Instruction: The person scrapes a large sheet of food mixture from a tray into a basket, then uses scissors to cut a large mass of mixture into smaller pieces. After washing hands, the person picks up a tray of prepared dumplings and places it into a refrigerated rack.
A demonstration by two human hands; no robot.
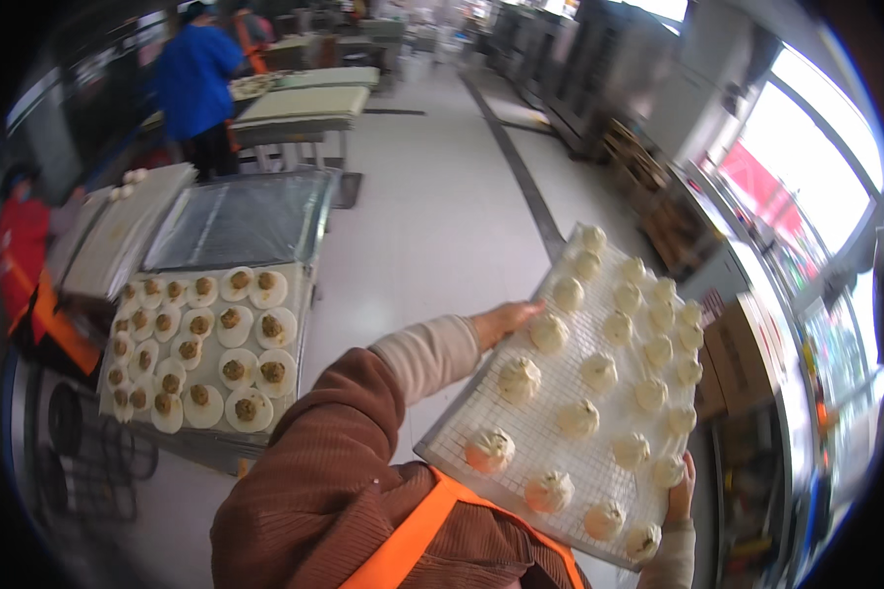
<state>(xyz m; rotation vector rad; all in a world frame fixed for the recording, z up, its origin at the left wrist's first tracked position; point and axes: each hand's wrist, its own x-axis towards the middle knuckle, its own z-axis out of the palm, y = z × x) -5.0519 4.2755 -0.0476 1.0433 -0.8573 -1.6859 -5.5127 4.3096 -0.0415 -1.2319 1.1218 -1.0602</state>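
Observation:
A tray (560,453) lined with a wire mesh or gridded sheet is held out in front of me above the floor, slightly tilted in view. Pleated filled buns (600,372) stand on it in loose rows. My left hand (506,322) grips the tray's left edge, its fingers partly hidden by the rim. On the opposite side, my right hand (682,489) holds the right edge close to a bun, and most of that hand is out of sight behind the tray. Both forearms wear beige sleeve covers.
To the left, a table (302,294) bears flat dough rounds (208,405) topped with brown filling. A person in red (22,258) and a person in blue (197,81) work beyond it. Cardboard boxes (740,353) sit on the right-hand counter. A tiled floor aisle (427,199) runs ahead.

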